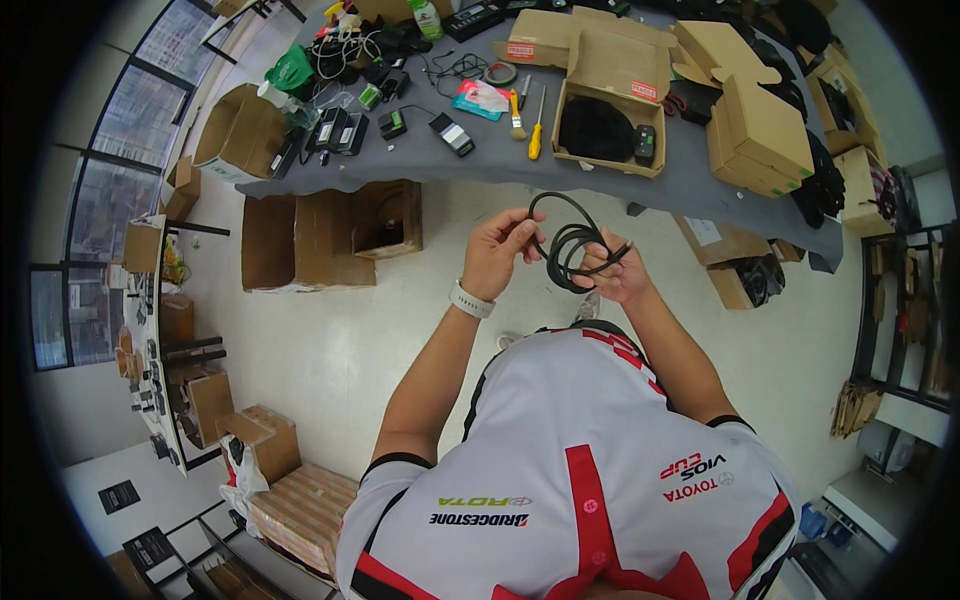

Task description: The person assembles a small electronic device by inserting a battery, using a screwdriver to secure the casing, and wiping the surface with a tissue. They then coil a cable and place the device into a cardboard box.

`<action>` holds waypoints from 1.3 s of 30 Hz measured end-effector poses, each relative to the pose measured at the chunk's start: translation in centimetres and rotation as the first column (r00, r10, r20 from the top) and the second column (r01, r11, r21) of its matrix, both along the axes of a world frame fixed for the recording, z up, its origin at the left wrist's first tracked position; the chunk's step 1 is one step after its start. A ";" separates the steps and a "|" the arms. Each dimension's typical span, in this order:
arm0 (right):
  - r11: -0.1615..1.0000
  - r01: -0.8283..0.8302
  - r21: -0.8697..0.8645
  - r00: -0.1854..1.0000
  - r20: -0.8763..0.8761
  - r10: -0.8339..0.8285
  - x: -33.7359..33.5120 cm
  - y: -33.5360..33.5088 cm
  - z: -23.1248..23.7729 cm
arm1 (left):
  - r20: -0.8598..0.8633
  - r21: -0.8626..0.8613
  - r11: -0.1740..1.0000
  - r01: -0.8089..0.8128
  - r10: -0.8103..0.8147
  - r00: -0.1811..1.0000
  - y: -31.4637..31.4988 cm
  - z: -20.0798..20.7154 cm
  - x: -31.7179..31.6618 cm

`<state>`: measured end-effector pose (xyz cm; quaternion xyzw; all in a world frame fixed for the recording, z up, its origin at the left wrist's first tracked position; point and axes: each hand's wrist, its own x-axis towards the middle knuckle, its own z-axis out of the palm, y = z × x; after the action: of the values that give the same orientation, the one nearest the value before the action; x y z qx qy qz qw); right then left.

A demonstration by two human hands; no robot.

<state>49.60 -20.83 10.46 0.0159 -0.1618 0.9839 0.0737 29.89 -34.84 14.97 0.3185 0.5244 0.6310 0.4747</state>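
A black cable (572,240) is wound into a few loops between both of my hands, in front of my chest. My left hand (497,250), with a white band on the wrist, pinches one strand at the left of the coil. My right hand (612,272) grips the coil from the right side, fingers closed around the loops. Both hands hover over the pale floor just short of the grey table (500,160).
An open cardboard box (610,130) with a black item inside sits on the table, beside a yellow-handled screwdriver (537,135), a brush, chargers and cables. More cardboard boxes (760,130) pile at the right. Boxes (330,235) stand under the table, shelves at both sides.
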 end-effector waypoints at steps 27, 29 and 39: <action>0.990 -0.137 -0.024 0.990 0.036 0.138 -0.8 7.0 -1.3 | -0.216 -0.130 0.981 -0.147 0.116 0.969 4.3 -0.7 2.7; 0.990 -0.138 0.005 0.988 0.066 0.138 -1.3 8.1 -1.4 | -0.165 -0.132 0.976 -0.175 0.153 0.975 4.6 -1.2 3.8; 0.972 -0.212 0.097 0.919 0.359 0.165 -7.0 6.1 -3.2 | -0.059 -0.216 0.784 -0.583 0.585 0.809 3.8 -5.5 6.9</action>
<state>42.56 -14.71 7.28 -0.1381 -0.2356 0.9606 -0.0525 36.77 -31.06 9.46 0.0818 0.6621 0.6854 0.2920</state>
